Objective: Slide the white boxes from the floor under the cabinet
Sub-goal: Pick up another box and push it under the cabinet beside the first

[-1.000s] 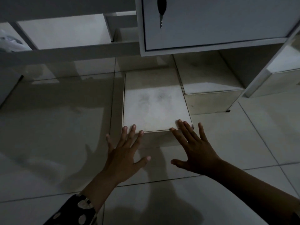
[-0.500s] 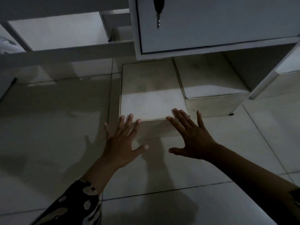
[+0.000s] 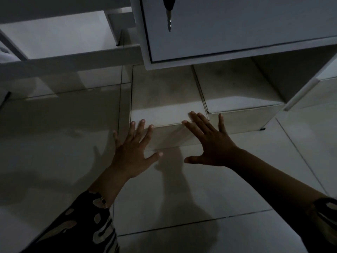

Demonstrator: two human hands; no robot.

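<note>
A flat white box lies on the tiled floor with its far part under the white cabinet. My left hand and my right hand are both flat, fingers spread, pressed against the box's near side, fingertips at its top edge. A second white box sits right beside it, also partly under the cabinet, its near face a little farther back.
A key hangs from the cabinet door's lock. A white shelf rail runs low at the left. A slanted white cabinet leg stands at the right. Pale floor tiles spread around.
Both hands have pushed the left box farther under the cabinet; more of its top is now covered by the cabinet's shadow and its front edge nears the second box's front.
</note>
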